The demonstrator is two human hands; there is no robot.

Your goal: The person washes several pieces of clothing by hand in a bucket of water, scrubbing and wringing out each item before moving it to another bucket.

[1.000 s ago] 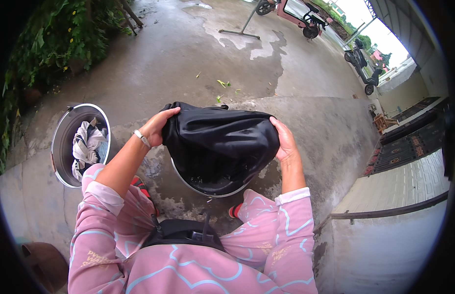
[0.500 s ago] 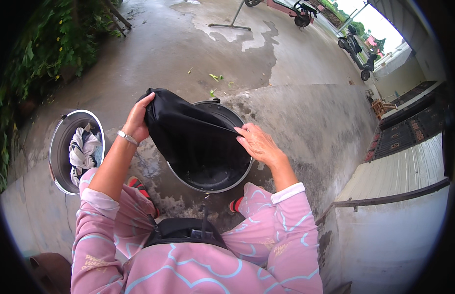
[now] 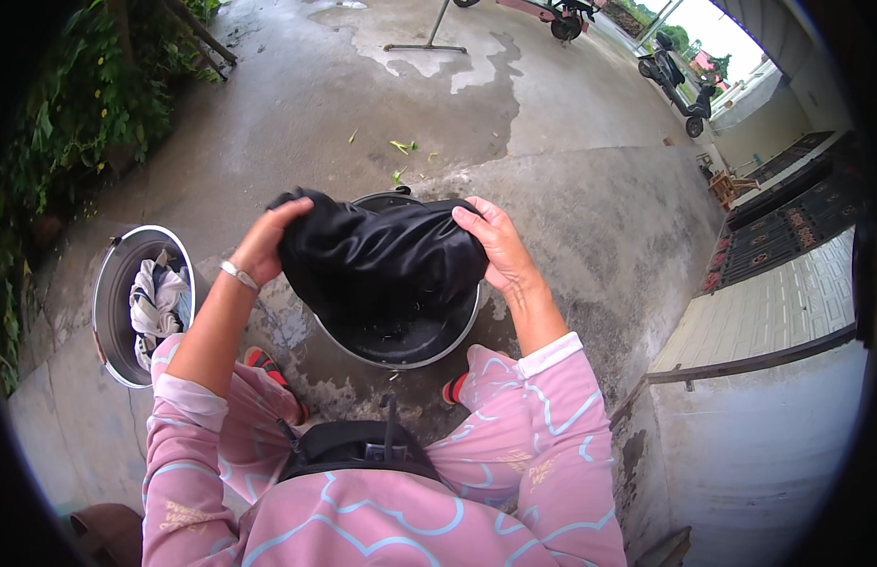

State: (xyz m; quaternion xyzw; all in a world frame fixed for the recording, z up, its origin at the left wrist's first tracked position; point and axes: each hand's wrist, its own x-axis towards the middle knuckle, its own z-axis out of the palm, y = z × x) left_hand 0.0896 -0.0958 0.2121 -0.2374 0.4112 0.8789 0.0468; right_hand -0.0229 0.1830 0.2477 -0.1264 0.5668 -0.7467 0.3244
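Note:
A black, shiny garment [image 3: 382, 255], its exact kind unclear, is stretched between my two hands above a dark bucket with a pale rim [image 3: 400, 363]. My left hand [image 3: 266, 242] grips the cloth at its left edge, fingers curled over it. At the opposite edge my right hand [image 3: 498, 244] pinches the fabric, thumb on top. The cloth sags in the middle and covers much of the bucket's opening. Below it, the dark inside of the bucket shows with small light specks.
Left of me stands a second bucket [image 3: 100, 317] holding crumpled white, dark and bluish clothes [image 3: 155, 302]. Leafy plants [image 3: 89, 104] grow at the far left. A metal stand foot [image 3: 424, 47] and a parked scooter [image 3: 674, 80] are farther off. A white wall [image 3: 755, 444] runs along the right.
My right hand has risen and turned, lifting its side of the black garment. The cloth now spans more level between my hands, with its folds bunched along the top.

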